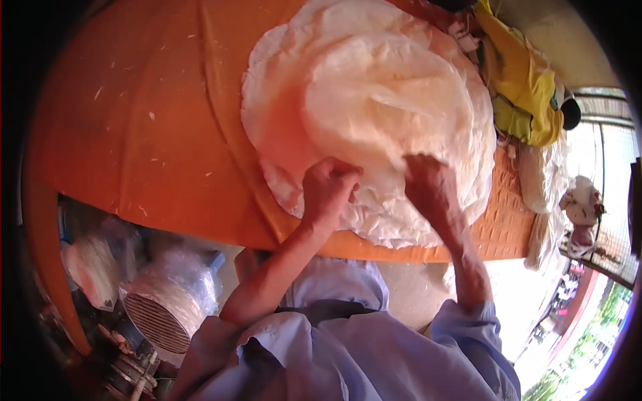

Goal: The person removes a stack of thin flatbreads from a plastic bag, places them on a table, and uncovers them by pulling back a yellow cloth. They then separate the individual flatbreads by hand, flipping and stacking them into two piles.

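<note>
Tearing is the main risk, I'd say: the left hand has its fingers curled shut, pinching the near edge of the pile of thin white round sheets, w/ the right hand flat and open on top, gripping nothing. A hard pull could rip a sheet or drag the pile off the orange table. Counts, near to far: 2 hands, 1 wrapped stack of discs under the table, 1 pile (sheets too many to count), 1 yellow cloth bundle beyond.

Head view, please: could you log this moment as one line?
left hand: fist pinching stack edge | right hand: flat on stack | stack of thin white round sheets: on orange table
</note>
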{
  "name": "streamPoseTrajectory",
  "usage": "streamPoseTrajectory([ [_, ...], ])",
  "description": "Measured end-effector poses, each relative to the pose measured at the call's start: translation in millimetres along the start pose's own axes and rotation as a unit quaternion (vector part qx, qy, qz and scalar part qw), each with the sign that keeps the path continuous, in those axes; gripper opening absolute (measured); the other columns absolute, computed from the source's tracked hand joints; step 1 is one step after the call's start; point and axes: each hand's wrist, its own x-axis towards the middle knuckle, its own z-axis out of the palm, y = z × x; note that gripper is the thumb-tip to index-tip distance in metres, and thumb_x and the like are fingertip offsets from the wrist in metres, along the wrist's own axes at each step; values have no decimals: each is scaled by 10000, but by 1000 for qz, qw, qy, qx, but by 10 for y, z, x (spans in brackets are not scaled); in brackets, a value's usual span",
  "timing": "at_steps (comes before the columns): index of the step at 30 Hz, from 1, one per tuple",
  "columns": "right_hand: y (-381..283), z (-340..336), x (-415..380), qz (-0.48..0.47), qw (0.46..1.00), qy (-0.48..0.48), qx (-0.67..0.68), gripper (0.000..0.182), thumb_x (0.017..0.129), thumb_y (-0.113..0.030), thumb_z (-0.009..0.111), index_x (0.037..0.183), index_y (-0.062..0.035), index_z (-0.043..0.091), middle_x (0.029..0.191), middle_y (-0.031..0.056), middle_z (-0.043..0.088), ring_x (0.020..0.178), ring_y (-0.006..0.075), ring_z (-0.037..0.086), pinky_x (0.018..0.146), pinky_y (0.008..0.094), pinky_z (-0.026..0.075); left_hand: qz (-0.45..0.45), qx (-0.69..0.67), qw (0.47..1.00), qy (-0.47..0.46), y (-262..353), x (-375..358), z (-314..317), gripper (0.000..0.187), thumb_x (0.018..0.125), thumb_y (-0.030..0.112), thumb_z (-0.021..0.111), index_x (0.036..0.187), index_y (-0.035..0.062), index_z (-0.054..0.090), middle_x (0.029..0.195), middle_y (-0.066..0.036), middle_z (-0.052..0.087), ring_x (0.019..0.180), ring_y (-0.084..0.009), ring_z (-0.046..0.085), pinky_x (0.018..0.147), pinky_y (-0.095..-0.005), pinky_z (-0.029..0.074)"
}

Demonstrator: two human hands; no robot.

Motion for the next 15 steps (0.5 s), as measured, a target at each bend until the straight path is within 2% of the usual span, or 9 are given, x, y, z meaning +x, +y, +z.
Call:
streamPoseTrajectory([
  [1,26,-111,91,3,1000,12,-12,103,704,-28,569,792,-80,584,705,121,613,672,310,620,602,418,498,-3,-1,1000,11,-15,0,24,133,779,67,687,731,34,568,632,-50,588,464,-95,505,409,-221,360],
  [2,14,-284,221,29,999,-15,-43,217,723,8,572,911,-66,651,796,139,654,743,318,639,674,403,516,-4,15,1000,6,-35,-4,9,136,780,71,689,737,35,565,631,-51,588,464,-97,506,408,-221,359],
  [4,-27,-686,408,31,997,19,-73,254,730,32,558,934,-88,653,831,127,660,756,306,644,685,398,517,-1,48,999,-3,-49,4,-79,143,784,81,692,748,39,560,630,-54,587,463,-101,507,406,-222,357],
  [6,-187,-1126,435,14,990,105,-96,297,709,75,561,950,-70,656,848,112,671,765,280,654,677,371,529,-11,18,999,-24,-99,28,-110,146,810,101,691,773,45,561,653,-58,597,519,-112,556,462,-221,392],
  [8,-280,-1202,332,15,982,119,-144,312,690,97,554,942,-56,654,855,105,676,779,272,656,675,366,534,-17,-13,999,-35,-100,-17,-110,142,829,109,687,788,44,568,693,-58,612,586,-118,597,517,-225,447],
  [10,-235,-724,167,-13,997,57,-47,322,670,103,550,934,-53,649,835,100,670,767,269,649,661,367,531,-12,-77,995,-61,-141,-4,-108,111,857,101,662,815,45,575,759,-56,629,678,-132,626,614,-260,513],
  [12,-105,-100,70,28,998,-61,-18,298,667,53,559,934,-52,642,803,91,654,754,277,632,667,378,520,-11,-130,988,-87,-194,13,-105,80,879,91,638,840,48,582,821,-53,639,755,-145,643,698,-301,558],
  [13,-101,22,63,29,993,-110,-34,143,735,-61,594,875,-36,592,791,108,615,777,298,602,659,411,489,-12,-152,983,-100,-217,20,-90,65,888,84,627,852,51,585,850,-51,641,785,-151,645,734,-324,570],
  [15,-161,-31,39,4,998,-53,38,236,766,-150,639,959,-22,593,874,124,618,845,313,595,707,417,488,-24,-179,976,-118,-199,35,-76,34,886,53,612,896,28,591,930,-58,627,866,-158,633,804,-354,573],
])
